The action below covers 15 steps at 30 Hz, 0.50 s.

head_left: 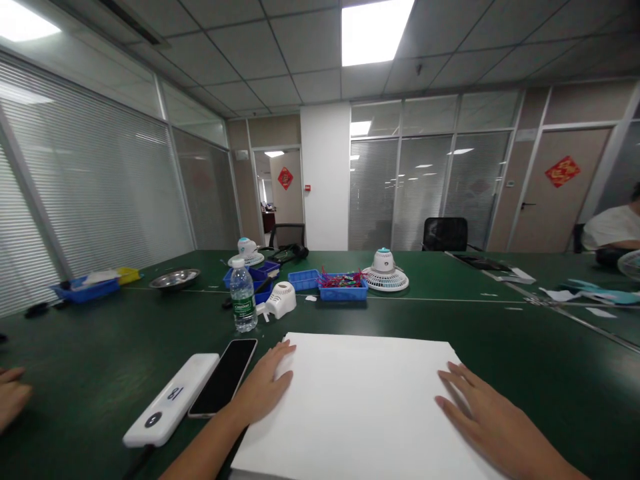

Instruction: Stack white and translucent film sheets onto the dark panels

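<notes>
A large white sheet or flat white board (pixel 365 407) lies in front of me on the green table. My left hand (pixel 266 383) rests along its left edge, fingers stretched forward and thumb apart. On the opposite edge lies my right hand (pixel 470 403), its fingers spread over the white surface. Neither hand grips anything. Just left of my left hand are a dark-screened smartphone (pixel 225 379) and a white power bank-like device (pixel 173 400) with a dark cable. Beyond the phone, a clear water bottle (pixel 243 300) with a green label stands upright beside a white plastic fan part (pixel 281 300).
Past the sheet, a blue tray (pixel 343 288) holds red wires, with a white fan head (pixel 385 272) beside it. A metal bowl (pixel 175 279) and a blue tray (pixel 87 290) sit left. Another person's hand (pixel 13 397) shows at the left edge; a person (pixel 613 227) sits far right.
</notes>
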Tool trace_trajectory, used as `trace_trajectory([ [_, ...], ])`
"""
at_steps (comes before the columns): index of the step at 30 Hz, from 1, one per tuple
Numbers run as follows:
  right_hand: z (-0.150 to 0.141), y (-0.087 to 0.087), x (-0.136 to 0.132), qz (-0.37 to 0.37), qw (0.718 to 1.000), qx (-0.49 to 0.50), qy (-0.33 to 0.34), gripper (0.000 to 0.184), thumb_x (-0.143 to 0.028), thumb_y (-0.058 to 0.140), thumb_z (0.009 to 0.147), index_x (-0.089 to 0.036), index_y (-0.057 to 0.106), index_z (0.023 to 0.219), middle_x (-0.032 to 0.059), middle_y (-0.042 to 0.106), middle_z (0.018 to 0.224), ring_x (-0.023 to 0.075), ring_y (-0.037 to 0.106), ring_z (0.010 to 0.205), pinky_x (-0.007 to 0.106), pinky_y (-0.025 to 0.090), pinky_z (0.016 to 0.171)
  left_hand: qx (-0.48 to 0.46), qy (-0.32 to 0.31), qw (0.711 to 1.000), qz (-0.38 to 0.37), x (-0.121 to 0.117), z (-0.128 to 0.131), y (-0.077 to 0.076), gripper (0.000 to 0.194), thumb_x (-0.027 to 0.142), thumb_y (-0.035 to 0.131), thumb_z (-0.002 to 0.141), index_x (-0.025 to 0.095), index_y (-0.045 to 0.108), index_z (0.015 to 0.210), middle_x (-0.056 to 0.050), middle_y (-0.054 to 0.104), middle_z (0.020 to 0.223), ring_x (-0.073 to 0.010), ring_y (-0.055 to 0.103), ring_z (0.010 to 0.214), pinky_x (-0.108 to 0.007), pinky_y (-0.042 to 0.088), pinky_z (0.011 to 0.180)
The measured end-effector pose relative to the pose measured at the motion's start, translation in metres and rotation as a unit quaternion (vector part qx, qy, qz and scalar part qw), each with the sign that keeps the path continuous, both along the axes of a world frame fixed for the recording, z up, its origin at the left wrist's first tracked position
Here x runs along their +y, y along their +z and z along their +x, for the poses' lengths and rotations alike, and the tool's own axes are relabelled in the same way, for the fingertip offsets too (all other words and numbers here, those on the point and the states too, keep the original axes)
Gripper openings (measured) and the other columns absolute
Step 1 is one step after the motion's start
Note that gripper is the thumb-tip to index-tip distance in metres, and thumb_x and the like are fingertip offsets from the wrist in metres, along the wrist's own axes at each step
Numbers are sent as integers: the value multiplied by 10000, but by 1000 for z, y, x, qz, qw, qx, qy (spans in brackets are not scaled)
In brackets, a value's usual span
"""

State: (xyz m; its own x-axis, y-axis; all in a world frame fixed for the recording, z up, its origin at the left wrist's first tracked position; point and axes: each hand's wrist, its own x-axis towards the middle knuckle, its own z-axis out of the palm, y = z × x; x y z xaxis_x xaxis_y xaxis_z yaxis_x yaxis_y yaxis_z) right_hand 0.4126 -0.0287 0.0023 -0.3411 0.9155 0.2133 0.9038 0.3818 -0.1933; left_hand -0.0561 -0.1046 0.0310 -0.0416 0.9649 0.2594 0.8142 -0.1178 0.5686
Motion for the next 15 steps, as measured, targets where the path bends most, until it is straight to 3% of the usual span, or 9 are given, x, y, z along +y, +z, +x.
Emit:
trace_trajectory([
  [5, 7, -10, 9, 22, 1000, 19, -4, 752, -704, 430, 901, -226, 472, 1480, 73, 356, 1559, 332, 357, 1425, 552, 383, 1135, 9, -5, 1000, -12, -3, 2, 3, 627, 189, 567, 773, 214, 567, 1399, -73, 440, 1573, -280, 353, 1475, -508, 256, 1222],
  [10, 17, -8, 21, 1, 999, 20, -47, 875, -744, 408, 882, -124, 431, 1499, 138, 373, 1538, 347, 334, 1428, 550, 321, 1169, 30, -13, 999, -29, -1, 2, 3, 716, 109, 514, 716, 224, 547, 1422, -49, 403, 1594, -276, 312, 1493, -514, 215, 1235],
  [15, 21, 2, 28, -29, 990, 107, -87, 857, -699, 458, 865, -93, 464, 1470, 174, 464, 1483, 376, 423, 1379, 555, 342, 1156, 52, -27, 998, -37, 2, 3, 1, 631, 196, 515, 812, 216, 523, 1442, -69, 374, 1609, -294, 272, 1507, -540, 186, 1234],
])
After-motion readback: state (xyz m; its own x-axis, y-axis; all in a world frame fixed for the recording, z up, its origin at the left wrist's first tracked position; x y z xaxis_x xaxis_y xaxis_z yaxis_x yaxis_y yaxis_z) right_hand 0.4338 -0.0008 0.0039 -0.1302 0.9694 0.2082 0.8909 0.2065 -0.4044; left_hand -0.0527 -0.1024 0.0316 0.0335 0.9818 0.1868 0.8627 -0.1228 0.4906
